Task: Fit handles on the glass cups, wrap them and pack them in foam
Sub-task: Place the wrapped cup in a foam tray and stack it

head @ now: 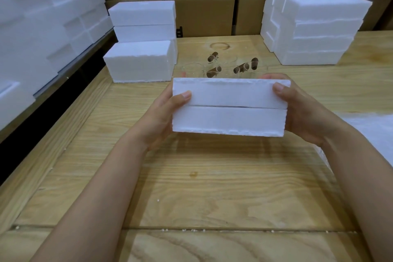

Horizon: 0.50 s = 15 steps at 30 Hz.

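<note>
A white foam case [229, 110] made of two halves pressed together, with a seam across its middle, is held above the wooden table [191, 187]. My left hand [163, 117] grips its left end, thumb on the front face. My right hand [302, 110] grips its right end in the same way. Behind the case stand several clear glass cups [192, 69] with brown wooden handles [244, 67]; the case hides their lower parts.
Closed foam cases are stacked at the back left [140, 38] and back right [310, 25]. More foam is piled along the left wall [42, 27]. Cardboard boxes [204, 8] line the back. White wrapping sheets [374, 130] lie at the right edge.
</note>
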Motion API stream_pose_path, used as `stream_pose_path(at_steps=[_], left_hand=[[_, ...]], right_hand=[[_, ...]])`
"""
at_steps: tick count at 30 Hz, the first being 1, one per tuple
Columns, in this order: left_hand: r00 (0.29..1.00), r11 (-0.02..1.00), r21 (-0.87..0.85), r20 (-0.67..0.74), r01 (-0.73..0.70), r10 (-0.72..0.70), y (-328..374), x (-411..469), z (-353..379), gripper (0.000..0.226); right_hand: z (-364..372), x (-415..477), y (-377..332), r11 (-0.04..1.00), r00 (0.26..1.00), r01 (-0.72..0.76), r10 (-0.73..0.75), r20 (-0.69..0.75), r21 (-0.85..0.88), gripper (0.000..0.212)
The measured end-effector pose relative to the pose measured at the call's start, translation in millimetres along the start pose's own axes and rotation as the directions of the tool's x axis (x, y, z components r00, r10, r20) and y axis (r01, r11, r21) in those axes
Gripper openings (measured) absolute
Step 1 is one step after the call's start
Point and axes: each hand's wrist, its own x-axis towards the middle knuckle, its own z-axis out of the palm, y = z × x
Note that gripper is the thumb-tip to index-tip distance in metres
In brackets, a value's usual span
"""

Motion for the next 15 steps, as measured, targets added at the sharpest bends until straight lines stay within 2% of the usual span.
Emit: stream_pose_path(at_steps=[4, 7, 9, 12, 15], left_hand=[[0.999, 0.999, -0.046, 0.032, -0.015, 0.017, 1.8, -4.0, -14.8, 0.037], [0.996, 0.996, -0.042, 0.024, -0.083, 0.084, 5.6, -9.5, -28.7, 0.041], [0.989, 0.990, -0.015, -0.035, -0.143, 0.143, 8.4, -11.3, -37.8, 0.051], [0.957, 0.970, 0.001, -0.163, -0.244, 0.241, 12.5, -7.9, -47.6, 0.029], [0.896, 0.939, 0.014, -0.295, -0.343, 0.331, 22.8, 1.7, -55.8, 0.028]], right_hand=[[10.3, -1.8, -4.4, 0.990, 0.991, 0.131, -0.133, -0.031, -0.051, 0.037], [27.7, -4.8, -8.0, 0.959, 0.962, 0.249, -0.262, -0.081, -0.138, 0.039], [42.3, -5.3, -13.1, 0.922, 0.931, 0.315, -0.346, -0.115, -0.226, 0.039], [59.6, 5.4, -25.1, 0.865, 0.899, 0.352, -0.418, -0.127, -0.357, 0.040], [72.9, 35.4, -45.2, 0.833, 0.897, 0.364, -0.434, -0.085, -0.417, 0.041]])
